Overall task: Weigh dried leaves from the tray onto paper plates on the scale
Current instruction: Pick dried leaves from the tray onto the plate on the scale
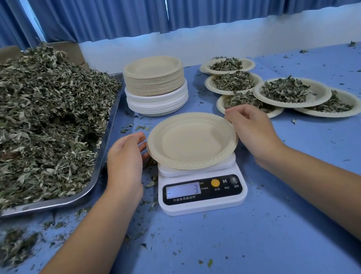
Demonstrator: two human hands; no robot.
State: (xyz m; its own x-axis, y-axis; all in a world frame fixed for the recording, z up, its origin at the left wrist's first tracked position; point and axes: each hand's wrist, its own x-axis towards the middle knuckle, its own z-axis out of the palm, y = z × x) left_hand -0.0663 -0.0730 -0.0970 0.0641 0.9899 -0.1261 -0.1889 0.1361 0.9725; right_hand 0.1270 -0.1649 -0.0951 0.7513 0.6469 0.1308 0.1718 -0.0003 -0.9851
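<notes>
Seating empty plate on scale, pinched at rim by right hand, flanked by curled left hand, contact unclear. Next: release, zero, fetch leaves left of left hand.

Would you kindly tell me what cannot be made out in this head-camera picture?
Head view: scale display digits too blurred to read surely.
Head view: scale platform covered by the empty plate.
Head view: left hand and right hand at the plate's rim; gripping or only touching is unclear.
Head view: tray cut off by the left frame edge, its floor buried under leaves.
</notes>
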